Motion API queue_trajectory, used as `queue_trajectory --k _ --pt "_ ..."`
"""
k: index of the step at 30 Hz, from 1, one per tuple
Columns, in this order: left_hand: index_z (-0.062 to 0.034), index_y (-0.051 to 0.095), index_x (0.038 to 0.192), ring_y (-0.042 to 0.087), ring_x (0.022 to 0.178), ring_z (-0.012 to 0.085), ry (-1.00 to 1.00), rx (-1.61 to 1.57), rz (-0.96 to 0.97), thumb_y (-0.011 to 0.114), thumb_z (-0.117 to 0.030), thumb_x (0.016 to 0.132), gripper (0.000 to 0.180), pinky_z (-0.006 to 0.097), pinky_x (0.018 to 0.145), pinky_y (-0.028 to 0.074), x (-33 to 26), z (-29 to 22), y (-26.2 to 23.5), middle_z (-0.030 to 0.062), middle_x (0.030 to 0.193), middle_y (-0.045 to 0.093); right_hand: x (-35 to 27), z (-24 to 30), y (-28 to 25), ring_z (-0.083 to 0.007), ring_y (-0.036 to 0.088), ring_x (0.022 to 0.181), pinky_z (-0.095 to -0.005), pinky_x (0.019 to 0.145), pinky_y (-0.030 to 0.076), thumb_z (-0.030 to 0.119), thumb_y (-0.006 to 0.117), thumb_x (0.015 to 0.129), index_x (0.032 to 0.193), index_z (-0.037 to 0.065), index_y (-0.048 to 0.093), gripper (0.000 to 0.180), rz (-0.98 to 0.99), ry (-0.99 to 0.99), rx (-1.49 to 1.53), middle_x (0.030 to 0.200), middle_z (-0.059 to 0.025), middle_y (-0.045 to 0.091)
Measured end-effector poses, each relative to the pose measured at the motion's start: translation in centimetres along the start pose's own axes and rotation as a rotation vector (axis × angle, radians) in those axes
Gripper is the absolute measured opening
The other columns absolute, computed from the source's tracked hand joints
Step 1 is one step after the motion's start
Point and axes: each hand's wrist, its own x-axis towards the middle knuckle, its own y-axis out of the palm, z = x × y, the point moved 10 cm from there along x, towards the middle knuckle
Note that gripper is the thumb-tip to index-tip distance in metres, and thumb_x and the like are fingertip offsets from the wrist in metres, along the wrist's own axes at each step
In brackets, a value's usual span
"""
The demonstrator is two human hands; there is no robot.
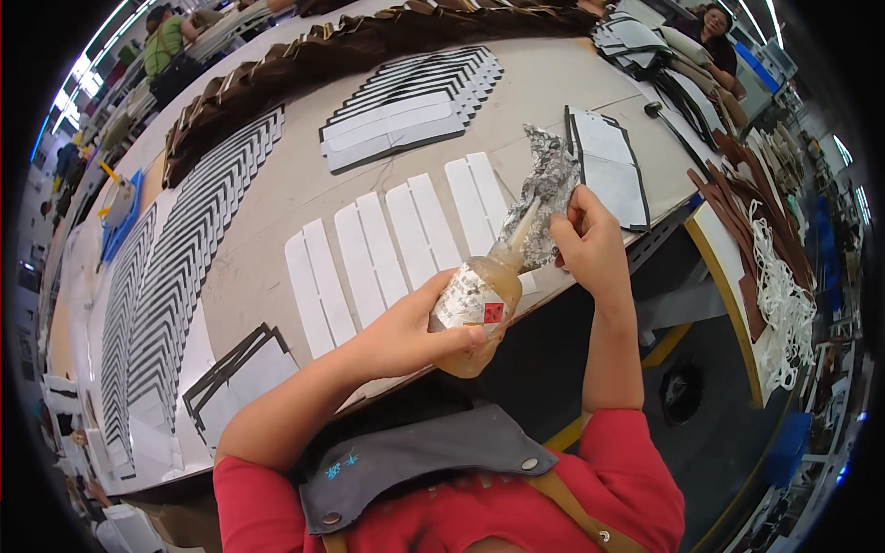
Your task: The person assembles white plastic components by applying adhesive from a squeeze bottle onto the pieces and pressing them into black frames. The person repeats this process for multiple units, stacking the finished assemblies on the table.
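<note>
My left hand (406,332) is wrapped round a cloudy, yellowish squeeze bottle (470,293) with a worn label, tilted so its narrow nozzle (526,221) points up and right. Behind that nozzle stands a crumpled piece of silver foil (550,157). With fingers closed, my right hand (590,241) pinches the foil along its right edge. The fingertips hide part of the foil's lower end. Just beyond the bottle, several white strip pieces (369,235) lie in pairs on the table (263,244).
Fanned rows of white panels with black edges (198,240) cover the left side. A similar stack (396,129) lies farther back, before bunched brown material (304,60). At right are a hammer (678,134), brown strips (737,203) and white cord (779,304). Other people work beyond.
</note>
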Motion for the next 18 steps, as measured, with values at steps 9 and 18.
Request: queue_trajectory --k 9,18 --pt "0.0038 0.037 0.130 0.053 0.108 0.0243 0.024 -0.003 -0.081 0.065 -0.034 0.078 0.070 0.033 0.093 0.041 -2.5 2.3 -3.5 0.0192 0.115 0.054 -1.0 0.4 6.7 -0.0132 0.057 0.074 -0.0272 0.068 0.049 0.005 0.055 0.087 0.103 -0.001 0.050 0.018 0.234 0.021 0.738 0.089 -0.0069 0.056" --pt "0.0025 0.033 0.134 0.053 0.110 0.0244 0.062 -0.010 -0.037 0.065 -0.032 0.078 0.074 0.034 0.094 0.041 -3.7 2.9 -3.8 0.0189 0.116 0.054 -1.3 -0.2 10.7 -0.0060 0.053 0.073 -0.0215 0.065 0.042 0.008 0.057 0.090 0.100 0.000 0.061 0.014 0.216 0.074 0.925 0.088 -0.0010 0.063"
